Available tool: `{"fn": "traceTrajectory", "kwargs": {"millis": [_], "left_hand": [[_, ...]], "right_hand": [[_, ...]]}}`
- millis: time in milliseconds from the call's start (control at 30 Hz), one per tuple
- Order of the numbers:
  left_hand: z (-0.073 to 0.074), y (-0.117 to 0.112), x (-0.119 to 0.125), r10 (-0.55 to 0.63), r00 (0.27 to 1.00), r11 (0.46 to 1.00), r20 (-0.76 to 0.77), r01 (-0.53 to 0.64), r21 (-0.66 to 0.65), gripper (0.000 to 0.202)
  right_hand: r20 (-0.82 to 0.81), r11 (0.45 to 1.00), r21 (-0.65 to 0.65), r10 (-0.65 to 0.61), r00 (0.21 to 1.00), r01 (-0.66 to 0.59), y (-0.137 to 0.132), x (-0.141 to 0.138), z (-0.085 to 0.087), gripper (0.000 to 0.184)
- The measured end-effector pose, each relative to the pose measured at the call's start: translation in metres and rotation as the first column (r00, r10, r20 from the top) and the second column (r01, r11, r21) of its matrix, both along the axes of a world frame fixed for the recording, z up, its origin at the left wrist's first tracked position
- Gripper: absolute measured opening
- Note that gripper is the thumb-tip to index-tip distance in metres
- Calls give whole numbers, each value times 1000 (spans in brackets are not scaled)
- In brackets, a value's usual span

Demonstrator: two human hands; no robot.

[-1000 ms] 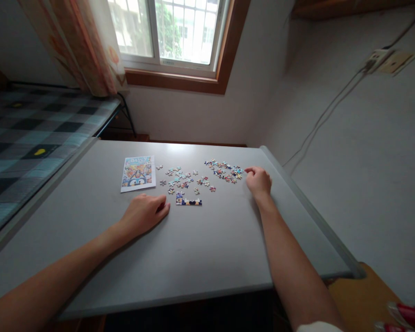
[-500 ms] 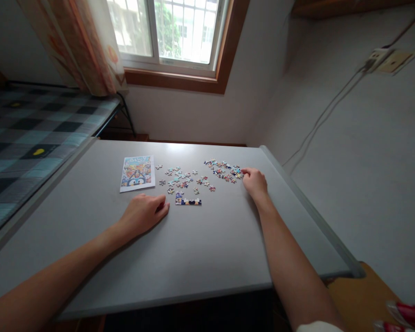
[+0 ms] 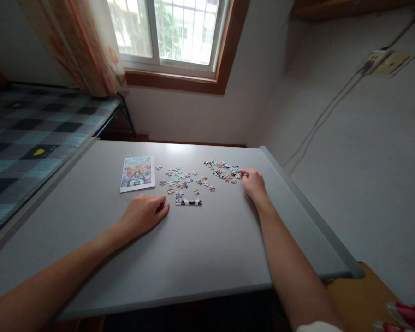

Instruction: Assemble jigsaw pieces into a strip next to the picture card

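My right hand is at the right edge of a heap of loose jigsaw puzzle pieces. Its index finger reaches in among them, the thumb is close below and the other fingers are curled; whatever lies between the tips is too small to make out. Loosely closed, my left hand rests on the table with nothing visible in it. Just right of it lies a joined L-shaped strip of puzzle pieces, dark blue along the bottom. Scattered puzzle pieces lie behind that strip.
A printed picture sheet lies on the grey-white table, behind my left hand. Left of the table stands a bed with a checked cover. A wall with a socket and cable borders the right side.
My right hand has shifted slightly left, its index finger a little further over the edge of the heap. My left hand and the joined strip have stayed in place.
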State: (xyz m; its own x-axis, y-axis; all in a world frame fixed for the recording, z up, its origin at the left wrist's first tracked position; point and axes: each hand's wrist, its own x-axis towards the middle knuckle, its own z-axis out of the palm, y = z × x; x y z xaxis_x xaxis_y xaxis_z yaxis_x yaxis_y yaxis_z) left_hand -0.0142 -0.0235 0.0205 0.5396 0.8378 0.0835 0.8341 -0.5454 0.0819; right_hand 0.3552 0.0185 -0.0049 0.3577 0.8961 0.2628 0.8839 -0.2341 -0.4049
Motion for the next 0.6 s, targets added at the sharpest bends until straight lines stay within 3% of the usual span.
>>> {"fn": "traceTrajectory", "kwargs": {"millis": [300, 600], "left_hand": [[1, 0, 1, 4, 1000, 1000, -19, -4, 6, 37], [3, -1, 2, 1, 1000, 1000, -19, -1, -11, 37]], "right_hand": [[82, 976, 21, 213, 974, -216, -3, -17, -5, 48], [106, 969, -31, 245, 964, -243, -6, -24, -6, 48]]}}
